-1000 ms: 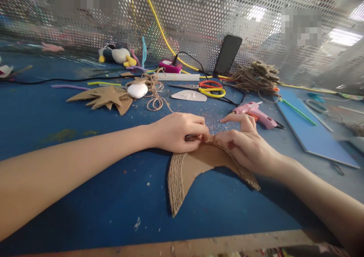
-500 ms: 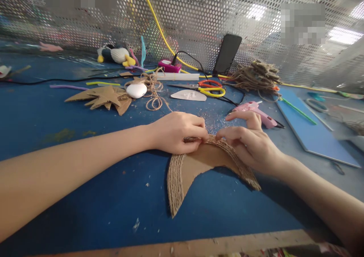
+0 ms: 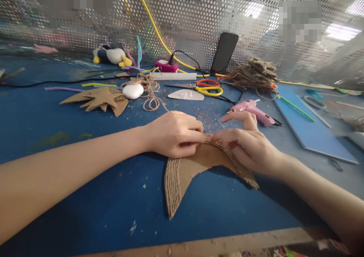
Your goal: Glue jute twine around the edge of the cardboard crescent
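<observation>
A cardboard crescent (image 3: 196,164) lies on the blue table, its points toward me. Rows of brown twine (image 3: 172,179) are stuck along its outer curve. My left hand (image 3: 178,135) is closed over the top left of the curve, fingers bent and pressed on the twine; they hide that part. My right hand (image 3: 248,143) rests on the upper right of the curve. Its lower fingertips touch the twine near the top, while its index finger is stretched out above, apart from the others. Beyond that hand lies a pink glue gun (image 3: 253,111).
Scissors (image 3: 209,87) with red and yellow handles lie behind my hands, beside a pale blade-shaped piece (image 3: 186,94). Cardboard stars (image 3: 102,99), a white case (image 3: 132,91) and loose twine (image 3: 150,102) are at left. A phone (image 3: 224,54) leans on the perforated metal screen; a blue board (image 3: 309,130) is at right.
The whole view has shifted slightly, so things sit a little further left. My left fingers have moved slightly on the twine, covering the small gap seen between them; my right hand keeps nearly the same pose.
</observation>
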### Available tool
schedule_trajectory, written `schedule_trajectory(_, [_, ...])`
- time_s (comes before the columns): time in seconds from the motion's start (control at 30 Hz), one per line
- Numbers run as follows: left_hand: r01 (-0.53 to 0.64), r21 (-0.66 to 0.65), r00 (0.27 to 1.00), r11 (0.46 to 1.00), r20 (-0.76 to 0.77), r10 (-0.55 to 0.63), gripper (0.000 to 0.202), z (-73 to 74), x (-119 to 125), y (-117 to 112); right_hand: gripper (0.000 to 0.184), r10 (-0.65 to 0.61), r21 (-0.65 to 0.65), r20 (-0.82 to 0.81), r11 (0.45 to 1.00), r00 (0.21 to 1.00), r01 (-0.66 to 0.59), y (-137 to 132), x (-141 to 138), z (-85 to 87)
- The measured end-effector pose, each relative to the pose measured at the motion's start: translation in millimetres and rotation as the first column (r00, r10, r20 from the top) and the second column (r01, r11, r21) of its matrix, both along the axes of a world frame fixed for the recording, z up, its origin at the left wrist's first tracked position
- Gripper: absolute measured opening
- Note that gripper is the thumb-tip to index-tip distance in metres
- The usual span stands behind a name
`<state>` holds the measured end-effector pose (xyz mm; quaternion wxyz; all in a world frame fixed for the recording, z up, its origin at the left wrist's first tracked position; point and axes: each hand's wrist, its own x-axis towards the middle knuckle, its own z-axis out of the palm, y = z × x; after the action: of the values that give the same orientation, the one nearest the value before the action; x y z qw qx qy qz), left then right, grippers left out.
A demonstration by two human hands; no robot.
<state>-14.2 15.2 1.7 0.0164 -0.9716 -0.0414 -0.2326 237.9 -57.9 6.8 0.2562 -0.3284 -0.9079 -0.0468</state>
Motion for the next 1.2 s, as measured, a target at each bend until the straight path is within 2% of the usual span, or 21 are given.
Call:
schedule_trajectory(0.23, [0.005,0.036,1.000,0.999,0.020,-0.006,0.022,-0.4,1.8,0.0,0.029,0.002,0.022,0.052,1.000,0.999,-0.004,-0.8,-1.0,3.7])
schedule_trajectory(0.43, [0.025,0.008,0.999,1.000,0.043,-0.026,0.023,-1.6,2.4,0.6,0.030,-0.072,0.077,-0.006,0.994,0.997,0.072,2.3,0.9,2.0])
schedule_trajectory(0.67, [0.045,-0.029,0.998,0.999,0.056,-0.044,0.023,-2.9,1.9,1.8,0.026,-0.108,0.076,-0.061,0.991,0.992,0.112,3.1,1.8,2.9])
schedule_trajectory(0.83, [0.046,-0.002,0.998,0.999,0.044,-0.046,0.023,-2.2,1.8,1.8,0.031,0.011,-0.008,-0.012,1.000,1.000,-0.011,1.6,2.1,4.9])
schedule_trajectory(0.97, [0.042,0.001,0.998,0.999,0.047,-0.042,0.023,-1.8,2.2,1.3,0.028,0.090,-0.048,0.043,0.995,0.995,-0.087,1.1,2.5,4.3])
schedule_trajectory(1.07, [0.038,-0.013,0.998,0.999,0.045,-0.037,0.023,-1.6,2.6,1.0,0.026,0.117,-0.053,0.088,0.992,0.989,-0.113,1.3,2.6,4.5])
schedule_trajectory(1.2, [0.043,-0.042,0.998,0.998,0.050,-0.041,0.023,-2.2,2.6,1.2,0.030,0.097,-0.050,0.060,0.994,0.993,-0.094,0.9,2.4,5.5])
